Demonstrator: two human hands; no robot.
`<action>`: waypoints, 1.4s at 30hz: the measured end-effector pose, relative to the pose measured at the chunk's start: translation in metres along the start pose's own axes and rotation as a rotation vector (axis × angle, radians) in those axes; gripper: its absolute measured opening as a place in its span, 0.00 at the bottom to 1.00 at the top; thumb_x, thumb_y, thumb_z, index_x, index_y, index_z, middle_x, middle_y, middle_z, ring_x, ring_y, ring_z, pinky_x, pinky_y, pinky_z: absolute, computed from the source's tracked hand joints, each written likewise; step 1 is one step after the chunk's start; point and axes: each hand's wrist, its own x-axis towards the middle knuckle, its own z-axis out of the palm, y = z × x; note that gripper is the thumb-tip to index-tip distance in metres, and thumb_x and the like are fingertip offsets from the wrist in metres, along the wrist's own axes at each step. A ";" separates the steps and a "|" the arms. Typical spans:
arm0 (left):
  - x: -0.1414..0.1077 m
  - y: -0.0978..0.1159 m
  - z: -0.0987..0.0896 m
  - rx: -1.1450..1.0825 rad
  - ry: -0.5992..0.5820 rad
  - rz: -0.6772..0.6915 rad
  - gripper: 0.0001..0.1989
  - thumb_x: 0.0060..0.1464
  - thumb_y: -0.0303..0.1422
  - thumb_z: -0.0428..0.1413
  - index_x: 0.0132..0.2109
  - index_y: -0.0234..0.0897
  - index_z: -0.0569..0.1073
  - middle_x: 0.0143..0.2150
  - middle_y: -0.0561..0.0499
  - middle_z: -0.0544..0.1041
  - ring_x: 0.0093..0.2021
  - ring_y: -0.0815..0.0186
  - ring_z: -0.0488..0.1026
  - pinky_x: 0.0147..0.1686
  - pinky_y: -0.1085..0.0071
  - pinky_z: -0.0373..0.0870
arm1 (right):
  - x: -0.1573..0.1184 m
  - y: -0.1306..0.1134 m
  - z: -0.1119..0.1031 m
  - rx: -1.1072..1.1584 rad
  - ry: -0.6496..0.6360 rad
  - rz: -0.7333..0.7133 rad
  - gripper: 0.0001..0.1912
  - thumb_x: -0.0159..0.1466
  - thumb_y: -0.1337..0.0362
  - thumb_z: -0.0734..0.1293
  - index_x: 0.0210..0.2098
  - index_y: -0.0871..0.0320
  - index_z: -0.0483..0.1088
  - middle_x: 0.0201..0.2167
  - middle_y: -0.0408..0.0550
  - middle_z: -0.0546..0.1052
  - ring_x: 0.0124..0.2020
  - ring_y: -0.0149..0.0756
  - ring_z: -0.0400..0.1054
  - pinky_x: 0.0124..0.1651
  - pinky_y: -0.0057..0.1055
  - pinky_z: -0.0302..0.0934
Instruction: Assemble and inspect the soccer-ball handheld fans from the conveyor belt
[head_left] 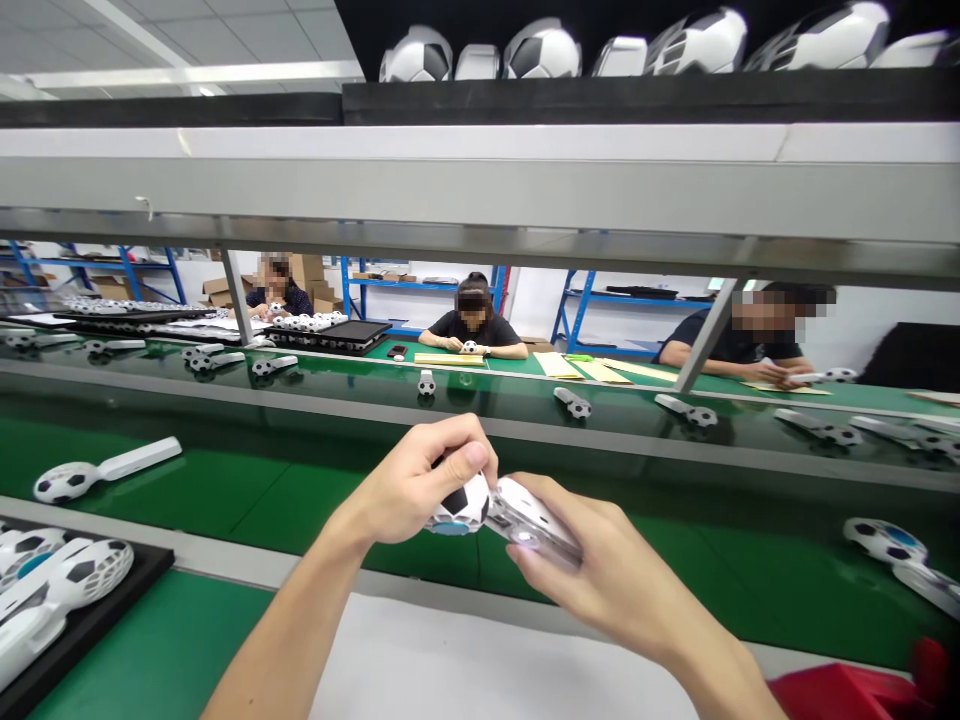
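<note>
"Where is it?"

"Held up before me: my left hand [412,485] clasps the football-patterned device [517,500] by its ball end [466,508]; my right hand [600,545] wraps its handle [546,528]."

"Handling?"

"Light, stiff, slightly slippery, I'd guess; the narrow joint may be fragile, so I'd support both ends."

"Around it?"

"Beyond, a green belt [315,510]; farther, grey posts [709,335] would hinder reaching across toward a co-worker [496,332]."

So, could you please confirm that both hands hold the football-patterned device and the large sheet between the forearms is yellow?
Not quite: the head view shows the sheet is white; the left hand and right hand do hold the football-patterned device.
</note>
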 end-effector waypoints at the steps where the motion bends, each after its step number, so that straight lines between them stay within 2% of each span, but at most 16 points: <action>1: 0.000 0.000 0.000 -0.002 0.001 0.002 0.20 0.68 0.45 0.49 0.37 0.34 0.74 0.33 0.51 0.71 0.28 0.72 0.64 0.28 0.74 0.60 | 0.000 -0.001 -0.001 -0.004 -0.005 0.008 0.18 0.63 0.67 0.64 0.52 0.46 0.65 0.35 0.36 0.76 0.28 0.31 0.64 0.32 0.26 0.58; 7: 0.001 0.000 0.001 0.029 -0.020 -0.016 0.21 0.68 0.46 0.49 0.36 0.34 0.74 0.33 0.51 0.70 0.30 0.71 0.64 0.29 0.73 0.60 | 0.001 -0.002 -0.002 -0.027 -0.024 0.025 0.15 0.62 0.68 0.64 0.48 0.49 0.66 0.33 0.37 0.75 0.28 0.32 0.63 0.31 0.26 0.57; 20: 0.000 0.001 0.002 0.032 -0.002 -0.016 0.22 0.68 0.47 0.49 0.36 0.34 0.75 0.33 0.51 0.70 0.29 0.71 0.63 0.28 0.73 0.58 | -0.001 0.004 0.003 -0.027 0.018 -0.037 0.16 0.63 0.68 0.63 0.50 0.48 0.66 0.34 0.38 0.75 0.28 0.32 0.63 0.31 0.27 0.56; 27: 0.001 0.000 0.001 0.023 -0.016 0.008 0.22 0.68 0.45 0.48 0.35 0.33 0.75 0.35 0.48 0.73 0.33 0.66 0.67 0.33 0.70 0.62 | 0.000 0.001 -0.001 -0.036 0.018 -0.031 0.14 0.63 0.68 0.63 0.48 0.51 0.67 0.32 0.40 0.75 0.27 0.32 0.63 0.30 0.27 0.56; 31: 0.003 0.001 0.011 0.064 -0.071 0.062 0.22 0.69 0.43 0.48 0.34 0.33 0.75 0.34 0.48 0.74 0.34 0.66 0.69 0.37 0.70 0.64 | 0.005 -0.003 0.014 -0.086 0.090 0.050 0.11 0.56 0.71 0.63 0.39 0.53 0.68 0.29 0.41 0.75 0.25 0.33 0.63 0.27 0.27 0.53; 34: 0.005 0.001 0.024 0.050 -0.128 0.031 0.15 0.67 0.41 0.51 0.43 0.35 0.76 0.40 0.48 0.75 0.39 0.65 0.71 0.40 0.71 0.66 | 0.011 -0.002 0.038 0.092 0.131 0.093 0.04 0.58 0.68 0.63 0.33 0.55 0.68 0.29 0.43 0.76 0.27 0.35 0.68 0.26 0.26 0.54; 36: 0.005 -0.001 0.030 -0.020 -0.091 -0.017 0.14 0.67 0.42 0.52 0.51 0.38 0.73 0.43 0.48 0.74 0.41 0.64 0.72 0.40 0.71 0.68 | 0.017 0.003 0.052 0.225 0.204 0.045 0.02 0.59 0.66 0.63 0.31 0.57 0.68 0.27 0.44 0.75 0.27 0.34 0.67 0.26 0.26 0.56; 37: 0.006 -0.002 0.030 -0.071 -0.053 -0.028 0.14 0.66 0.42 0.53 0.52 0.40 0.71 0.44 0.48 0.74 0.42 0.64 0.72 0.40 0.71 0.69 | 0.020 0.006 0.056 0.247 0.292 0.008 0.02 0.59 0.66 0.64 0.30 0.57 0.69 0.27 0.44 0.74 0.26 0.34 0.67 0.27 0.26 0.56; 39: 0.005 -0.003 0.028 -0.145 0.061 -0.003 0.12 0.66 0.42 0.54 0.51 0.40 0.68 0.45 0.48 0.73 0.45 0.64 0.73 0.42 0.70 0.70 | 0.024 0.012 0.058 0.287 0.498 -0.039 0.03 0.56 0.65 0.68 0.31 0.58 0.70 0.29 0.46 0.75 0.28 0.35 0.68 0.30 0.29 0.60; 40: 0.005 -0.004 0.025 -0.157 0.133 0.035 0.11 0.65 0.40 0.56 0.48 0.40 0.68 0.45 0.48 0.74 0.46 0.64 0.73 0.44 0.70 0.70 | 0.025 0.015 0.055 0.361 0.560 -0.027 0.05 0.56 0.64 0.69 0.32 0.58 0.71 0.29 0.47 0.76 0.29 0.37 0.69 0.31 0.30 0.62; 42: 0.005 -0.003 0.017 -0.130 0.299 0.116 0.09 0.62 0.36 0.60 0.42 0.38 0.67 0.43 0.49 0.75 0.46 0.64 0.73 0.45 0.71 0.70 | 0.020 0.017 0.041 0.610 0.600 0.070 0.09 0.60 0.58 0.69 0.34 0.57 0.71 0.28 0.48 0.76 0.29 0.40 0.72 0.32 0.34 0.66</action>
